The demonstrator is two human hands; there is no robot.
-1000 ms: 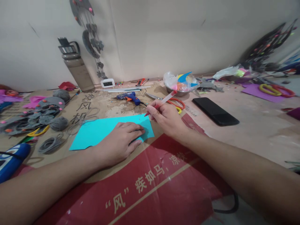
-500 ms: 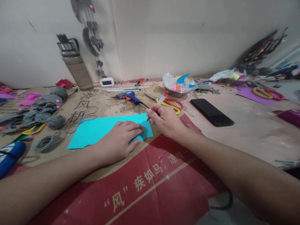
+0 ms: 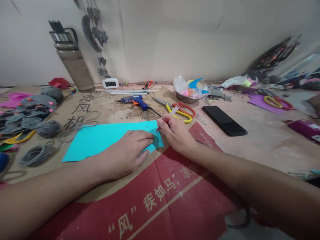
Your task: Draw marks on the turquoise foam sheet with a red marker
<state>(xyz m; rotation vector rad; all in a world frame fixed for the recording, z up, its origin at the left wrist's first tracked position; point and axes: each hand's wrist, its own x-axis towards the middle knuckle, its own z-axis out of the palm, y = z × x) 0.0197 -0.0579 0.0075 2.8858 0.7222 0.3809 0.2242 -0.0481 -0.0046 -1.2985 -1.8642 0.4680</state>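
Observation:
A sheet of turquoise paper (image 3: 100,140) lies on the cardboard in front of me. My left hand (image 3: 132,146) rests on its right half, fingers laid down and pressing it; what may be under the palm is hidden. My right hand (image 3: 176,131) grips a red pen (image 3: 177,108) with a whitish barrel, its tip down at the right end of the paper. Just beyond are scissors (image 3: 175,111) with yellow and orange handles and a blue glue gun (image 3: 136,101).
A black phone (image 3: 223,120) lies to the right. A metal bowl (image 3: 188,97) with paper and plastic stands near the wall. Grey yarn (image 3: 48,129), felt pieces and a tall bottle (image 3: 75,63) are at the left. A small white clock (image 3: 110,83) sits at the back.
My view has shifted, so things at the left appear further left. The pen tip stays near the paper's right end, with the pen tilted slightly more to the right.

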